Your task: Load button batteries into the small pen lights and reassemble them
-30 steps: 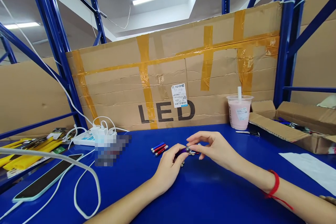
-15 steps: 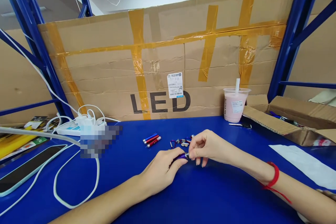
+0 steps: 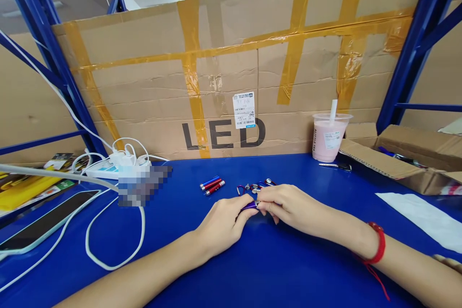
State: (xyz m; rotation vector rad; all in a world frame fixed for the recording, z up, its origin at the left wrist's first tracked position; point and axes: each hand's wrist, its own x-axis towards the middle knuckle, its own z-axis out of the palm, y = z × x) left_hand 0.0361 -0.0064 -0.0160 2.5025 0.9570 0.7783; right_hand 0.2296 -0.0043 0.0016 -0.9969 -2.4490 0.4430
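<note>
My left hand (image 3: pixel 221 225) is closed around a slim purple metal tube, seemingly a mini flashlight (image 3: pixel 250 206); most of its body is hidden by the fingers. At its silver end, the fingertips of my right hand (image 3: pixel 290 206) pinch together, and whether they also hold a small separate part cannot be seen. Just beyond the hands lies a loose group of small carabiner clips and metal bits (image 3: pixel 249 187). To the left of them, blue and red tubes (image 3: pixel 213 186) of a similar kind rest side by side on the blue tabletop (image 3: pixel 202 293).
A pink drink cup (image 3: pixel 327 139) with a straw stands at the back right, near a dark key-like item (image 3: pixel 335 167). An open cardboard box (image 3: pixel 382 160) and white paper (image 3: pixel 420 219) are on the right. Left are a phone (image 3: pixel 46 224), white cables and a power strip (image 3: pixel 103 169).
My right hand has turned and closed in on the tube's silver end, its fingers now lower and flatter. My left hand keeps its grip. The camera view has shifted slightly.
</note>
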